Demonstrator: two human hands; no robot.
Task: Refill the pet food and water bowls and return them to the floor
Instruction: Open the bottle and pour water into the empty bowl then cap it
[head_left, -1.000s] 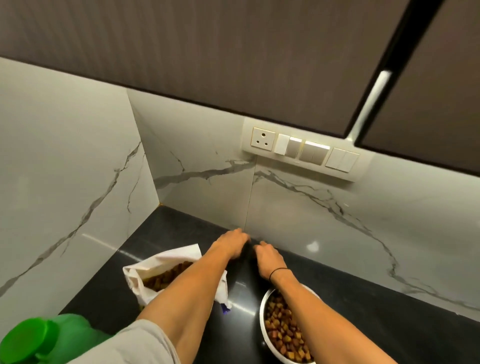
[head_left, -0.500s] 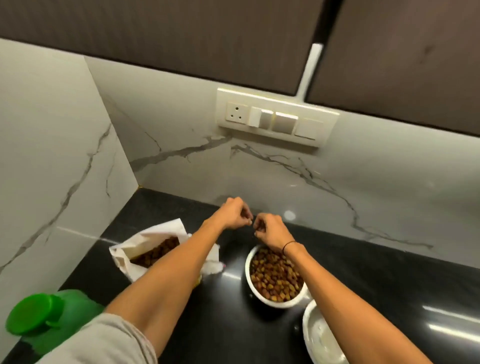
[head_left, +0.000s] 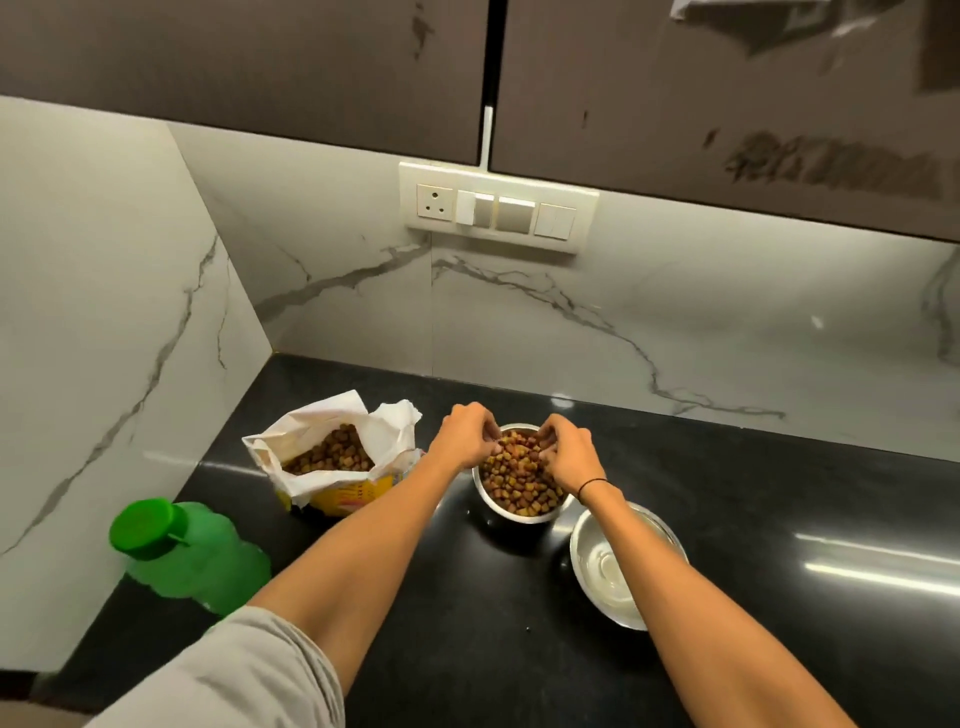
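A steel food bowl (head_left: 500, 508) full of brown kibble stands on the black counter (head_left: 467, 623). My left hand (head_left: 464, 435) hovers over its far left rim with the fingers bunched downward. My right hand (head_left: 570, 453) is over the right side of the bowl, its fingertips curled onto the kibble. Anything pinched in either hand is hidden. A second steel bowl (head_left: 605, 569) sits to the near right, partly under my right forearm; I cannot tell whether it holds water. An open white and yellow kibble bag (head_left: 332, 457) stands left of the food bowl.
A green bottle with a green cap (head_left: 182, 551) stands at the near left by the marble side wall. A socket and switch panel (head_left: 498, 208) is on the back wall under dark cabinets. The counter stretches to the right.
My hands moved from the counter behind the food bowl to over the kibble. The view dropped, so both bowls and the bottle show more fully.
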